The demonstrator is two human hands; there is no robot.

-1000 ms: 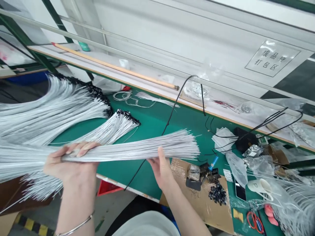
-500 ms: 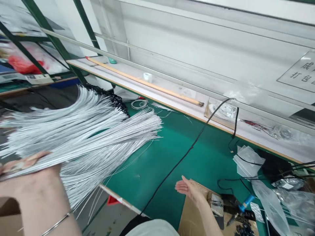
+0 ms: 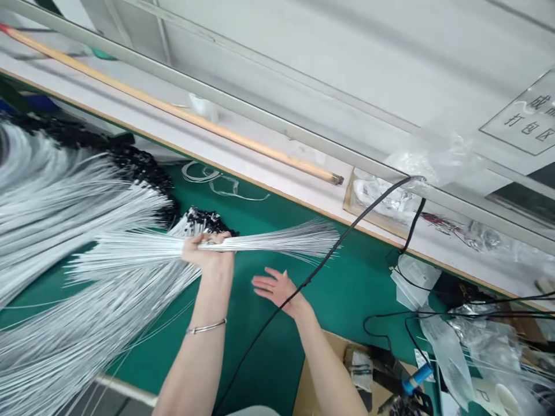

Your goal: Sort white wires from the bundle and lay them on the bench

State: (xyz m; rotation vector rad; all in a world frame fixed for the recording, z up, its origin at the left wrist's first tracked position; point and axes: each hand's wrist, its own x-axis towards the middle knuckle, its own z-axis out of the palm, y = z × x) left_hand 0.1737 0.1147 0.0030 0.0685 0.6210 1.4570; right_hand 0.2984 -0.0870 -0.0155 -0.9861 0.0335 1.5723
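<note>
Bundle of thin white wires (image 3: pixel 269 241) held level above the green table mat (image 3: pixel 347 289), gripped in the closed left hand (image 3: pixel 207 253); free ends fan out toward 3 o'clock of that hand, the rest runs toward 9 o'clock. Right hand (image 3: pixel 277 288) open, palm down, fingers spread, empty, just below the bundle at 4 o'clock of the left hand, not touching it. Black cable (image 3: pixel 329 257) crosses over the right wrist. Large heap of white wires with black ends (image 3: pixel 65 231) lies at 9 o'clock.

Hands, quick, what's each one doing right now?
Left hand: closed around a bundle of white wires, held over the green table.
Right hand: open, fingers spread, holding nothing, beside a black cable.
</note>
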